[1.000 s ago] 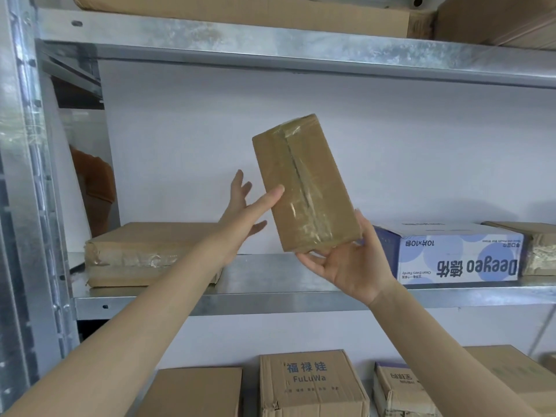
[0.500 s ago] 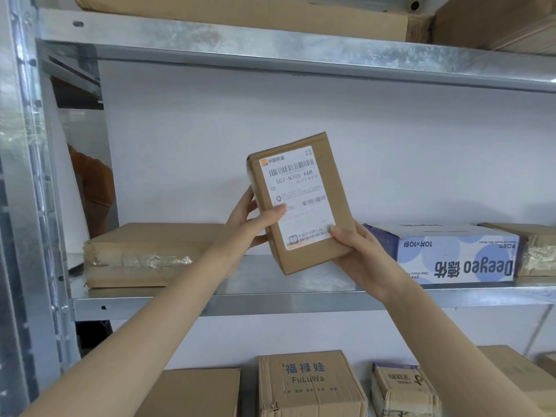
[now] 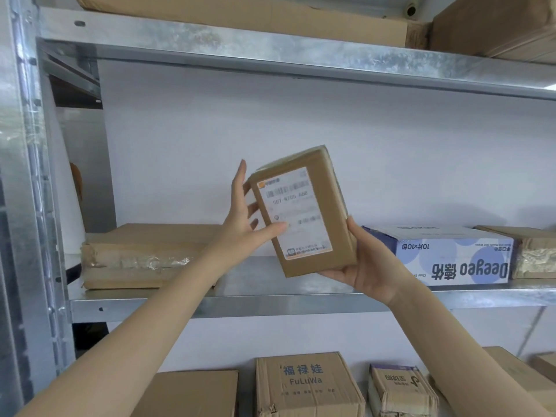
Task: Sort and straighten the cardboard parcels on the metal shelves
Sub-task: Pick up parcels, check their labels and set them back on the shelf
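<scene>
A small brown cardboard parcel (image 3: 329, 206) with a white shipping label facing me is held tilted in the air, just above the middle metal shelf (image 3: 270, 305). My left hand (image 3: 240, 224) holds its left edge, thumb on the label and fingers behind. My right hand (image 3: 367, 266) cups its lower right corner, thumb along the right side. A flat, worn cardboard parcel (image 3: 144, 257) lies on the shelf at the left.
A blue and white Deeyeo box (image 3: 451, 257) and a taped brown parcel (image 3: 535, 254) sit on the shelf at the right. A FuLuWa box (image 3: 304, 383) and other cartons stand on the level below. Big cartons lie on the upper shelf (image 3: 270, 52). A steel upright (image 3: 27, 176) stands at the left.
The parcel was turned from its taped side to its label side. My left hand came from behind it to hold its left edge, and the parcel now tips back slightly.
</scene>
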### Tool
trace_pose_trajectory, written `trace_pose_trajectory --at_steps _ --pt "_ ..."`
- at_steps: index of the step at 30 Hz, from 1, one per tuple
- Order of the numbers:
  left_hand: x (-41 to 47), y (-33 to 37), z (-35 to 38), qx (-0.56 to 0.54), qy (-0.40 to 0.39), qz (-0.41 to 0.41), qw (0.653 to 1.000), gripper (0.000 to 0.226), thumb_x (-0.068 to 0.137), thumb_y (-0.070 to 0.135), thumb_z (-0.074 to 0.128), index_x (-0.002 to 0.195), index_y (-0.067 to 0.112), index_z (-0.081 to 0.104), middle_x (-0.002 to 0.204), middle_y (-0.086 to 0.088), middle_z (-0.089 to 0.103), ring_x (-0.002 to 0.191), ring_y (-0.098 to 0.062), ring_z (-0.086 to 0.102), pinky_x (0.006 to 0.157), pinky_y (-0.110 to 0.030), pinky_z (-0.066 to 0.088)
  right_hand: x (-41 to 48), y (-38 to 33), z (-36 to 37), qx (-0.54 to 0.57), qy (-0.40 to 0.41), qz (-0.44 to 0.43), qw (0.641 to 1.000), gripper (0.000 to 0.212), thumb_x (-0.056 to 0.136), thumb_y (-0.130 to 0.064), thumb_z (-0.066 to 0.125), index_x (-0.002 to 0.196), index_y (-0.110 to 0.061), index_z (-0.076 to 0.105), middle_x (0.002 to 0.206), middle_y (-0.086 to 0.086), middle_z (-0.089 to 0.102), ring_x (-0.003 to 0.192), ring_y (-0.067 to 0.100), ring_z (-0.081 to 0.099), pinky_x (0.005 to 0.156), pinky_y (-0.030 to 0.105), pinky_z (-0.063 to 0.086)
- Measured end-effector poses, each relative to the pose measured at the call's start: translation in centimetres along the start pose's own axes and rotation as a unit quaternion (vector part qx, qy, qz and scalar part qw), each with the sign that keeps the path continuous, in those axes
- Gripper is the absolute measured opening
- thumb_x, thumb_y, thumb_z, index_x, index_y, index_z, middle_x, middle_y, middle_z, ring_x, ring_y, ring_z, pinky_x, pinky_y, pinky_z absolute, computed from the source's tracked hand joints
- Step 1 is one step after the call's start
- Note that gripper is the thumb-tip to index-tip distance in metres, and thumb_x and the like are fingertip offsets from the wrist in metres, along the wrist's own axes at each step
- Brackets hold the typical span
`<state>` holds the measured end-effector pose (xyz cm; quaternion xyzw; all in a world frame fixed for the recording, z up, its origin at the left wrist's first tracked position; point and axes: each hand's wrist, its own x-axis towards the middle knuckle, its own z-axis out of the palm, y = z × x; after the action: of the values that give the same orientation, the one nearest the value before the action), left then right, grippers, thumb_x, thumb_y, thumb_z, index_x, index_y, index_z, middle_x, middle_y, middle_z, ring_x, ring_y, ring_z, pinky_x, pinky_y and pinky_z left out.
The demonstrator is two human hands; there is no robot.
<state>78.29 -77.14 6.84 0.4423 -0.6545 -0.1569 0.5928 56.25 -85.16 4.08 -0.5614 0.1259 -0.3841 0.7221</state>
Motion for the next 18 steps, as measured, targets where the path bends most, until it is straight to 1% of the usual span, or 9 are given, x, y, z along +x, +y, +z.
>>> trace_pose_trajectory --at_steps 2,4,5,7,9,11,14,16,18 --pt "0.3 0.0 -0.2 0.042 0.018 0.041 0.998 0.089 0.076 0.028 0.077 0.143 0.041 0.020 0.145 0.008 0.035 0.131 -0.004 0.039 0.107 -0.027 0.034 0.2 -0.1 -0.5 0.006 0.029 -0.030 0.999 0.063 0.090 -0.038 0.063 0.144 -0.015 0.040 0.142 0.012 0.053 0.123 0.032 0.058 0.083 0.047 0.056" --pt "0.4 0.4 -0.4 0.066 0.048 0.046 0.996 0.073 0.076 0.045 0.069 0.139 0.030 0.036 0.138 0.009 0.038 0.125 0.004 0.039 0.096 -0.010 0.031 0.4 -0.2 -0.9 -0.014 0.050 -0.067 0.996 0.061 0.085 -0.031 0.067 0.138 -0.019 0.041 0.130 0.006 0.061 0.107 0.025 0.066 0.074 0.040 0.058" --pt "0.5 0.6 -0.4 0.072 0.063 0.031 0.995 0.067 0.076 0.054 0.062 0.136 0.029 0.043 0.136 0.011 0.040 0.122 0.006 0.041 0.091 -0.007 0.031 0.4 -0.2 -1.0 -0.033 0.062 -0.087 0.994 0.058 0.082 -0.027 0.067 0.135 -0.022 0.042 0.121 0.002 0.063 0.099 0.021 0.067 0.071 0.037 0.058" --pt "0.6 0.8 -0.6 0.102 0.074 -0.008 0.992 0.068 0.075 0.072 0.048 0.128 0.031 0.050 0.127 0.015 0.049 0.116 0.002 0.047 0.086 -0.012 0.032 0.4 -0.3 -1.0 -0.074 0.079 -0.123 0.986 0.063 0.079 -0.021 0.069 0.135 -0.026 0.039 0.119 -0.001 0.064 0.101 0.017 0.066 0.075 0.030 0.058" --pt "0.6 0.7 -0.5 0.148 0.045 -0.064 0.986 0.066 0.080 0.076 0.038 0.132 0.036 0.043 0.115 0.015 0.055 0.108 -0.008 0.052 0.079 -0.018 0.035 0.7 -0.1 -1.4 -0.133 0.092 -0.151 0.975 0.073 0.077 -0.016 0.072 0.138 -0.029 0.033 0.129 -0.001 0.059 0.113 0.016 0.062 0.086 0.026 0.055" --pt "0.4 0.1 -0.1 0.169 0.024 -0.111 0.979 0.060 0.087 0.070 0.033 0.138 0.038 0.034 0.109 0.007 0.058 0.101 -0.014 0.055 0.072 -0.019 0.036 0.9 0.3 -1.5 -0.202 0.098 -0.168 0.960 0.078 0.078 -0.010 0.073 0.140 -0.030 0.030 0.130 -0.003 0.055 0.115 0.011 0.060 0.087 0.022 0.052" --pt "-0.1 -1.1 0.5 0.210 0.042 -0.102 0.972 0.059 0.089 0.065 0.038 0.138 0.033 0.036 0.124 0.004 0.054 0.111 -0.018 0.055 0.091 -0.035 0.044 1.3 0.8 -1.5 -0.279 0.103 -0.172 0.939 0.077 0.082 -0.002 0.071 0.139 -0.029 0.028 0.123 -0.006 0.051 0.107 0.006 0.059 0.083 0.018 0.053" --pt "-0.3 -1.6 0.9 0.270 0.046 -0.082 0.958 0.058 0.092 0.054 0.045 0.141 0.026 0.030 0.126 0.004 0.045 0.109 -0.021 0.053 0.096 -0.040 0.043 1.5 1.3 -1.7 -0.313 0.098 -0.161 0.931 0.078 0.081 0.002 0.072 0.138 -0.027 0.027 0.126 -0.004 0.047 0.109 0.009 0.056 0.092 0.027 0.054" --pt "-0.5 -1.6 1.3 0.331 0.020 -0.086 0.939 0.060 0.095 0.044 0.047 0.146 0.027 0.018 0.118 0.000 0.042 0.092 -0.022 0.052 0.087 -0.037 0.045 1.8 1.8 -1.9 -0.342 0.096 -0.145 0.923 0.080 0.080 0.002 0.074 0.139 -0.024 0.026 0.128 -0.003 0.045 0.114 0.013 0.054 0.102 0.040 0.049"
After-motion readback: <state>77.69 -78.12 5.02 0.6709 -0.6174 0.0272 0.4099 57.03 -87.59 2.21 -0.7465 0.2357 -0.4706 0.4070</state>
